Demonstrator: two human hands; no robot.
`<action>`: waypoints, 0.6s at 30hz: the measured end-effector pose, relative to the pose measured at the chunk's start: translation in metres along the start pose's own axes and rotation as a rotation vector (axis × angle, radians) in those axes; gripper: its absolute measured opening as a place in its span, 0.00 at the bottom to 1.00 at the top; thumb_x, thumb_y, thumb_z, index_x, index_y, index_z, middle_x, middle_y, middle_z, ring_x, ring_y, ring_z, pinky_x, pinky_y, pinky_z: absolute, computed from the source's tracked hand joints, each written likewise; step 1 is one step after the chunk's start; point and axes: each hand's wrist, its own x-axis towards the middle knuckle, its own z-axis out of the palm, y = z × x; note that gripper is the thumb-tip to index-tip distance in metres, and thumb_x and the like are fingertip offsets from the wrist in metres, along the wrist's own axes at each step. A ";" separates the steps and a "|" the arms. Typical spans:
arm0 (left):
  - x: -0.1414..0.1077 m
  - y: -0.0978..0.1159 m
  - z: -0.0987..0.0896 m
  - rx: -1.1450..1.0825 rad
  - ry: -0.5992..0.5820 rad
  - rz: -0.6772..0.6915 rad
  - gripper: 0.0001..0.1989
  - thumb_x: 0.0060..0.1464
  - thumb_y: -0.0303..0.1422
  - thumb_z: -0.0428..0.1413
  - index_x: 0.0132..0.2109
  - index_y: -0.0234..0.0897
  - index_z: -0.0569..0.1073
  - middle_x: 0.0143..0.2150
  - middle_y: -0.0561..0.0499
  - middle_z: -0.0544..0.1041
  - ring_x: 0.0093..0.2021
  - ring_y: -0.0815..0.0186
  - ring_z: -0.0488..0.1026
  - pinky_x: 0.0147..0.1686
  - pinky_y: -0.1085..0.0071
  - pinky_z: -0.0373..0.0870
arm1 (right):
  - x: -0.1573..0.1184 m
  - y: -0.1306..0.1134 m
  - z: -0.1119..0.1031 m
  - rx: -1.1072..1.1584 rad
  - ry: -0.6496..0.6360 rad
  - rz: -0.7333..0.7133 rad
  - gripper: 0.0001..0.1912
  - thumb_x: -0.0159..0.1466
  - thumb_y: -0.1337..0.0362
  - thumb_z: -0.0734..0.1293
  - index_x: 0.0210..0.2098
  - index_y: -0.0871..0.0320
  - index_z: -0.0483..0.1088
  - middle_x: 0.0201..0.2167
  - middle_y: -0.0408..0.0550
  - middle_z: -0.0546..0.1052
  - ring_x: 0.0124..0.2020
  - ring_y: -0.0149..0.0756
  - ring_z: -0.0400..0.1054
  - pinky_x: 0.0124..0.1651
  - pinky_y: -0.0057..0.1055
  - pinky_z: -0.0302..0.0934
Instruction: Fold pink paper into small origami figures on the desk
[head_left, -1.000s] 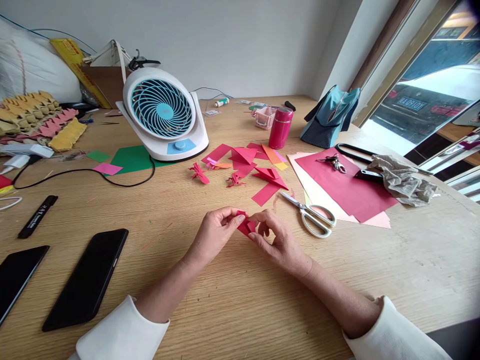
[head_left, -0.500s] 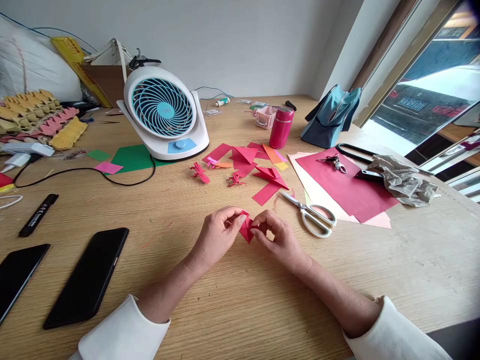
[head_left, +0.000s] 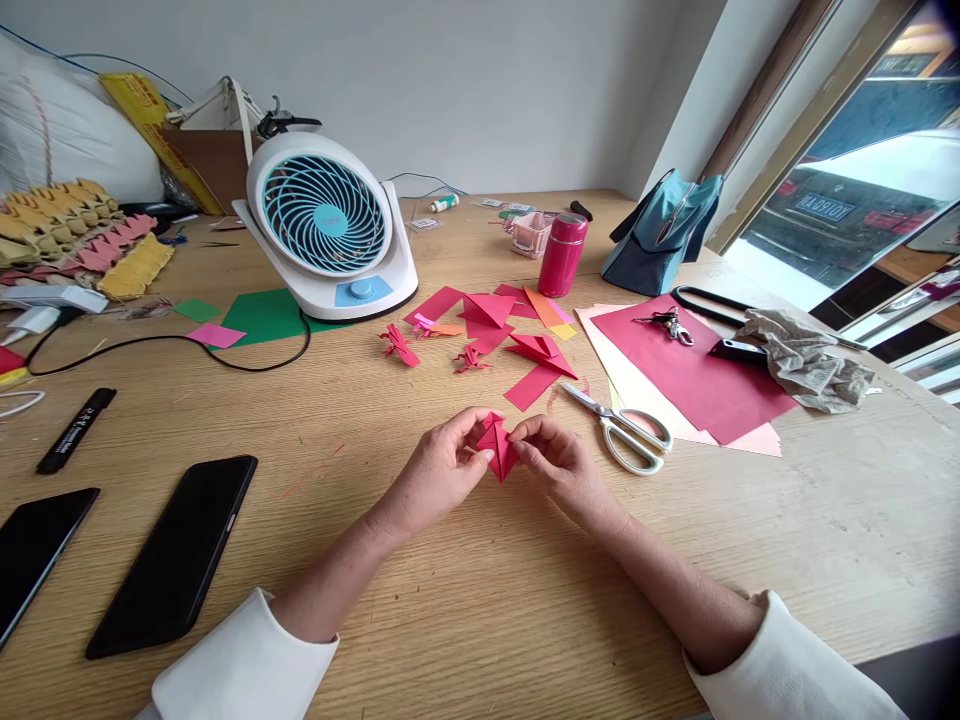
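Observation:
A small red folded paper (head_left: 499,452), diamond-shaped with a crease down its middle, is held up between both hands over the wooden table (head_left: 480,620). My left hand (head_left: 450,462) pinches its left side, thumb in front. At its right edge, the thumb and forefinger of my right hand (head_left: 561,462) grip the paper. Just beyond lie two small red folded figures, one (head_left: 400,345) to the left and another (head_left: 472,360) nearer the middle. A larger red folded piece (head_left: 544,354) rests behind my right hand. White-handled scissors (head_left: 630,430) lie to the right, blades partly apart.
A white fan (head_left: 330,225) stands at the back left, a pink flask (head_left: 562,256) and blue bag (head_left: 661,235) at the back right. Red sheets (head_left: 697,370) lie on the right. Two phones (head_left: 176,555) and a black marker (head_left: 76,430) lie on the left.
The red paper has been spread wider and now shows more of its diamond face. My left thumb has moved down along it, and my right fingers have shifted slightly up and to the right.

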 end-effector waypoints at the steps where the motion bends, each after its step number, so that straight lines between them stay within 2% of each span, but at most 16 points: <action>1: 0.000 -0.001 0.000 0.000 0.002 0.002 0.22 0.54 0.22 0.51 0.55 0.39 0.71 0.43 0.50 0.78 0.45 0.66 0.77 0.44 0.74 0.73 | 0.000 0.000 0.000 0.032 -0.002 0.005 0.15 0.63 0.50 0.70 0.36 0.57 0.70 0.30 0.44 0.72 0.30 0.32 0.65 0.35 0.30 0.63; 5: -0.002 0.001 0.001 0.023 0.019 0.006 0.27 0.52 0.20 0.51 0.59 0.40 0.69 0.43 0.52 0.77 0.42 0.68 0.76 0.43 0.74 0.73 | 0.001 -0.001 0.001 0.115 -0.030 0.015 0.16 0.61 0.50 0.72 0.36 0.56 0.70 0.29 0.43 0.72 0.30 0.31 0.65 0.35 0.30 0.63; 9: -0.003 0.005 0.001 0.112 0.030 0.029 0.29 0.50 0.18 0.51 0.59 0.40 0.68 0.36 0.55 0.74 0.35 0.71 0.73 0.40 0.75 0.73 | 0.001 -0.002 0.001 0.134 -0.040 0.029 0.16 0.61 0.50 0.72 0.36 0.56 0.70 0.30 0.43 0.72 0.30 0.31 0.66 0.36 0.30 0.63; 11: -0.003 0.005 0.001 0.141 0.043 0.071 0.29 0.50 0.18 0.52 0.59 0.41 0.68 0.38 0.54 0.74 0.33 0.71 0.72 0.39 0.75 0.73 | 0.001 -0.002 0.001 0.143 -0.047 0.044 0.16 0.61 0.50 0.72 0.36 0.56 0.71 0.29 0.42 0.72 0.29 0.31 0.65 0.35 0.30 0.63; 15: -0.002 0.003 0.001 0.212 0.074 0.223 0.21 0.51 0.18 0.55 0.50 0.40 0.74 0.48 0.49 0.74 0.45 0.66 0.73 0.45 0.73 0.71 | 0.000 -0.004 0.002 0.151 -0.064 0.064 0.17 0.61 0.49 0.72 0.36 0.57 0.71 0.29 0.43 0.72 0.30 0.31 0.65 0.36 0.30 0.62; 18: -0.001 0.004 -0.001 0.211 0.098 0.256 0.10 0.54 0.21 0.57 0.42 0.38 0.76 0.45 0.48 0.75 0.48 0.64 0.73 0.44 0.73 0.70 | -0.002 -0.008 0.001 0.131 -0.086 0.079 0.17 0.64 0.48 0.70 0.36 0.58 0.72 0.29 0.43 0.72 0.30 0.31 0.65 0.37 0.30 0.62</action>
